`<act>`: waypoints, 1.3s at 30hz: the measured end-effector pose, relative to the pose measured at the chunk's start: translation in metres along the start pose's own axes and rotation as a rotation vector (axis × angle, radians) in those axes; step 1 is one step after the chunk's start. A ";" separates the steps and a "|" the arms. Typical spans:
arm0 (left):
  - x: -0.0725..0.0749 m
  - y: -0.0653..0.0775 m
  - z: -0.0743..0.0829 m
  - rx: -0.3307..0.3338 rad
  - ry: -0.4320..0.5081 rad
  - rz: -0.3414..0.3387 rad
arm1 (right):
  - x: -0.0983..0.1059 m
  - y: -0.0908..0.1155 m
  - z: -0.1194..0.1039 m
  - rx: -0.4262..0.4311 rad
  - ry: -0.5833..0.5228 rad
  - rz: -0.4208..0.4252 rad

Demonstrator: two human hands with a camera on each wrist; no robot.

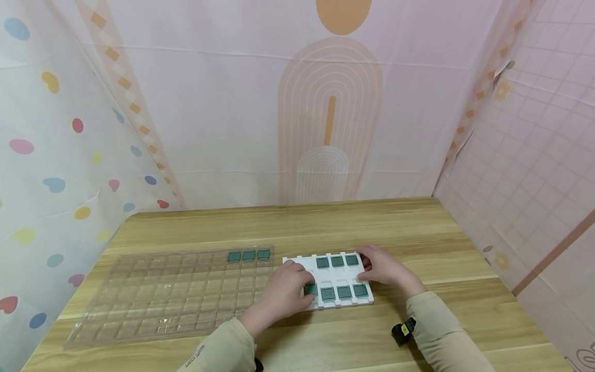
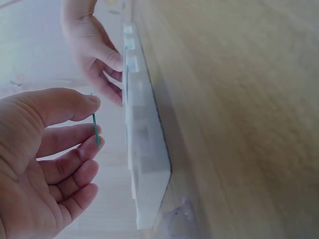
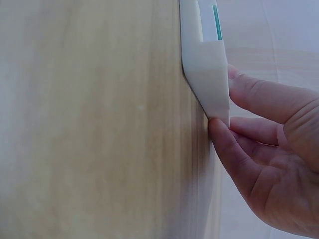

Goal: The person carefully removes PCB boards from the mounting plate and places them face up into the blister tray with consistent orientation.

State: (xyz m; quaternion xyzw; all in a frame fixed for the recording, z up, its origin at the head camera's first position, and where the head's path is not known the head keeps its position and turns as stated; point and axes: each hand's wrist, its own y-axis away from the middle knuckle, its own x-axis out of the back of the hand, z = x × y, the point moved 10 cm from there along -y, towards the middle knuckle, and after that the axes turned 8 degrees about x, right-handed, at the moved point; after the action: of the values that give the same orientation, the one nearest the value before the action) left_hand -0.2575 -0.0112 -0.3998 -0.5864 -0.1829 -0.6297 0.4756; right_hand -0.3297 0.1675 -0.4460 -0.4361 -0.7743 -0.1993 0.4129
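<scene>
My left hand pinches a thin green chip between thumb and fingertips, its edge turned to the left wrist view. In the head view that chip is at the left end of a white tray, above its front row. Two rows of square green chips sit in the tray's pockets. At the tray's right end, my right hand grips the edge; the right wrist view shows its thumb and fingers on the white corner.
A clear plastic tray with many square pockets lies to the left on the wooden table. Three green chips occupy its far right corner. Patterned curtains stand behind and at both sides. A black wrist device hangs at the right sleeve.
</scene>
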 end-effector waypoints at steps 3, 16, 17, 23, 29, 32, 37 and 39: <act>0.004 0.000 -0.001 0.001 0.017 0.017 | 0.000 0.000 0.000 0.002 0.000 -0.001; 0.016 0.000 -0.010 0.036 0.085 0.046 | 0.000 0.000 -0.001 0.007 -0.004 -0.002; 0.017 0.000 -0.010 0.040 0.090 0.046 | 0.000 0.000 -0.001 0.009 -0.004 -0.002; 0.022 0.002 -0.014 0.071 0.105 0.048 | 0.001 0.001 -0.003 0.025 0.006 -0.001; 0.025 0.004 -0.020 0.085 0.120 0.064 | 0.001 0.001 -0.003 0.024 0.004 -0.001; 0.026 0.005 -0.021 0.080 0.123 0.074 | 0.001 0.001 -0.004 0.025 0.000 -0.001; 0.030 0.008 -0.028 0.103 0.119 0.078 | 0.001 0.000 -0.004 0.029 0.005 -0.002; 0.033 0.009 -0.031 0.113 0.108 0.087 | 0.000 0.000 -0.004 0.024 0.002 -0.003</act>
State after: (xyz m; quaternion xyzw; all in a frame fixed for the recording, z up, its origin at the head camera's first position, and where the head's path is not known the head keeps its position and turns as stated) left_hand -0.2636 -0.0526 -0.3801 -0.5312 -0.1664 -0.6278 0.5440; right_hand -0.3277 0.1654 -0.4436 -0.4296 -0.7770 -0.1909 0.4187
